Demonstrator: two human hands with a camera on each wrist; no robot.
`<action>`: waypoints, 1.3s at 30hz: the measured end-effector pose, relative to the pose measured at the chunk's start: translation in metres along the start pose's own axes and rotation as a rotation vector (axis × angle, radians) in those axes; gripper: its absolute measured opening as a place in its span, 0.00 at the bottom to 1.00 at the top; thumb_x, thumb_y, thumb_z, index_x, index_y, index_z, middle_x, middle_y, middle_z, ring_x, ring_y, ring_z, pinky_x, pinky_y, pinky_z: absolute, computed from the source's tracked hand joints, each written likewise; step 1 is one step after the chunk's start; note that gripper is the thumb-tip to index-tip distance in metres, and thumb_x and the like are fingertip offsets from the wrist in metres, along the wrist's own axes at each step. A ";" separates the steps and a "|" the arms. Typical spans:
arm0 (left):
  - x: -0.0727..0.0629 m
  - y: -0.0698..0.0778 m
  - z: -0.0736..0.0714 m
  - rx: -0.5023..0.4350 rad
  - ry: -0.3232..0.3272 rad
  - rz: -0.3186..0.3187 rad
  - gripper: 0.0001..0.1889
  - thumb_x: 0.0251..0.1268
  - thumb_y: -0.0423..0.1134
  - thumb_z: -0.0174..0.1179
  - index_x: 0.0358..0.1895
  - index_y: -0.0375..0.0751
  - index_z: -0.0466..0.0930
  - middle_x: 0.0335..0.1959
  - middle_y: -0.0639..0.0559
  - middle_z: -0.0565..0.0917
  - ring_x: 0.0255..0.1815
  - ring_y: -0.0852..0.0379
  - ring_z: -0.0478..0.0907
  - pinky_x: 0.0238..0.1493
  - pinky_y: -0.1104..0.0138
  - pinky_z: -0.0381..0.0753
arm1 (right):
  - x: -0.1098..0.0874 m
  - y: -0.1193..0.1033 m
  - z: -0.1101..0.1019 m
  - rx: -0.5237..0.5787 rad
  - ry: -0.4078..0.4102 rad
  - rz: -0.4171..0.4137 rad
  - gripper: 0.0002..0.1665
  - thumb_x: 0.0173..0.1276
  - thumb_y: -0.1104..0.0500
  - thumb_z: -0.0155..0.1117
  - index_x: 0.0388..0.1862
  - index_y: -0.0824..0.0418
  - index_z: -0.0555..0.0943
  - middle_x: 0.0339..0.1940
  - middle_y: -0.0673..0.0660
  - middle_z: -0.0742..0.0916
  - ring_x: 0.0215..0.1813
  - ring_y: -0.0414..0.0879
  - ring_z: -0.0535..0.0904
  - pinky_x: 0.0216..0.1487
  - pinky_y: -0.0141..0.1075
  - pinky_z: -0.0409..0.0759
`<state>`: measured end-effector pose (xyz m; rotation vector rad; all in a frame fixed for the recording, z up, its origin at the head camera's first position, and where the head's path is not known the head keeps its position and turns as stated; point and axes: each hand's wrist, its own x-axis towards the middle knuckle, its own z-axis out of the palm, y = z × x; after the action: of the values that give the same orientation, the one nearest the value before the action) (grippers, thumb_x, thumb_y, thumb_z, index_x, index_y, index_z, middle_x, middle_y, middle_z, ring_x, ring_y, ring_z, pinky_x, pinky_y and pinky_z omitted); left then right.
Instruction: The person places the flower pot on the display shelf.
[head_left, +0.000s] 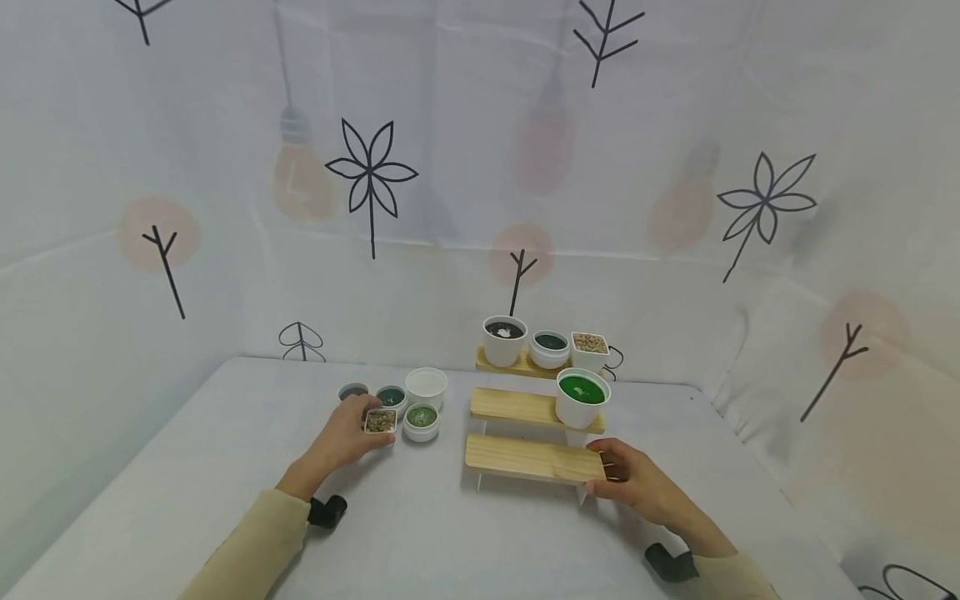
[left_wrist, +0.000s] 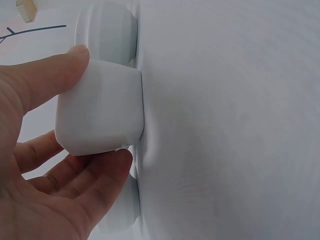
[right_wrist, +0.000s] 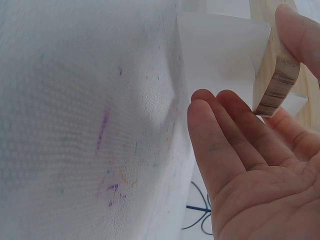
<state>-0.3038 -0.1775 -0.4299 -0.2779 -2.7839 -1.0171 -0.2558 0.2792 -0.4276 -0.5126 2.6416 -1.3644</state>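
My left hand (head_left: 347,435) pinches a small square white pot (left_wrist: 100,107) between thumb and fingers. Its speckled tan grainy filling (head_left: 380,422) shows from above. In the left wrist view the pot's base is at the white tabletop. Right beside it stands a round white pot with light green filling (head_left: 422,422). Behind are a pot with dark teal filling (head_left: 391,397), one with grey-blue filling (head_left: 353,391) and a plain white cup (head_left: 427,387). My right hand (head_left: 637,482) holds the right end of the lowest wooden shelf board (head_left: 528,458), thumb in front and index finger behind.
The middle board (head_left: 513,406) bears a white cup with bright green filling (head_left: 581,398). On the top board (head_left: 487,360) stand a dark-filled cup (head_left: 504,342), a round teal-filled pot (head_left: 550,350) and a square grainy-filled pot (head_left: 590,351). A patterned white cloth (head_left: 450,125) hangs behind.
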 end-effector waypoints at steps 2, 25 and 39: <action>0.000 0.000 0.000 0.001 -0.001 -0.004 0.34 0.49 0.45 0.73 0.58 0.33 0.72 0.51 0.40 0.75 0.48 0.47 0.72 0.53 0.52 0.73 | 0.000 0.000 0.000 0.008 -0.003 0.002 0.35 0.60 0.55 0.70 0.61 0.68 0.68 0.56 0.67 0.77 0.53 0.56 0.79 0.51 0.44 0.79; 0.000 0.000 -0.002 0.008 0.013 0.014 0.31 0.48 0.44 0.74 0.55 0.33 0.75 0.47 0.43 0.76 0.45 0.49 0.72 0.50 0.53 0.74 | 0.000 -0.001 0.001 0.016 -0.001 0.017 0.36 0.60 0.55 0.71 0.62 0.68 0.67 0.57 0.66 0.77 0.53 0.57 0.79 0.51 0.48 0.79; -0.002 0.012 -0.011 0.041 0.032 0.078 0.28 0.48 0.43 0.74 0.52 0.32 0.77 0.44 0.45 0.77 0.41 0.52 0.73 0.45 0.57 0.76 | -0.001 -0.001 0.001 0.005 0.000 0.009 0.36 0.60 0.55 0.71 0.62 0.68 0.67 0.57 0.66 0.77 0.53 0.56 0.79 0.51 0.47 0.79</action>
<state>-0.2976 -0.1758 -0.4145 -0.3583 -2.7386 -0.9368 -0.2549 0.2784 -0.4277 -0.4998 2.6364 -1.3675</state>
